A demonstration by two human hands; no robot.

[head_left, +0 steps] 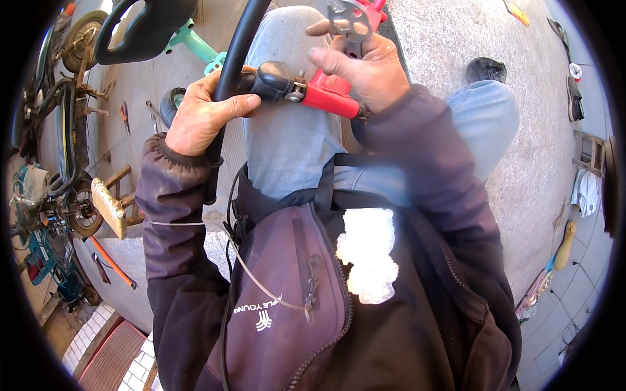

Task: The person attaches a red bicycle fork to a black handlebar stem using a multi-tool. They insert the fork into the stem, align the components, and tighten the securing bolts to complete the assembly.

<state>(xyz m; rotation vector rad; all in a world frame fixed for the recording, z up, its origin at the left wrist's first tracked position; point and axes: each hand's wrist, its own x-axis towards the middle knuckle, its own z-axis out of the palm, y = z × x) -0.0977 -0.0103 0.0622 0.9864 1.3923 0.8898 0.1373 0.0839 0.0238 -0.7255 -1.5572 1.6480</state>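
Observation:
A red metal tube (329, 99) of a small bicycle-like frame lies across my lap, joined by a bolted clamp (297, 88) to a black rounded joint (272, 79). My left hand (207, 111) is wrapped round the black curved bar (236, 55) beside that joint, thumb pointing right. Above the red tube, my right hand (372, 68) has a flat silver metal piece with holes (352, 26) between its thumb and fingers. Its lower end is hidden in the hand. The thumb and one finger reach left, apart from each other. More red frame (373, 12) shows behind the silver piece.
A black seat-like part (143, 32) and a mint-green tube (197, 47) are at the upper left. Bicycles (68, 130) stand along the left. A screwdriver (124, 116), an orange-handled tool (114, 262) and a wooden stool (111, 207) are nearby. Shoes (574, 98) lie far right.

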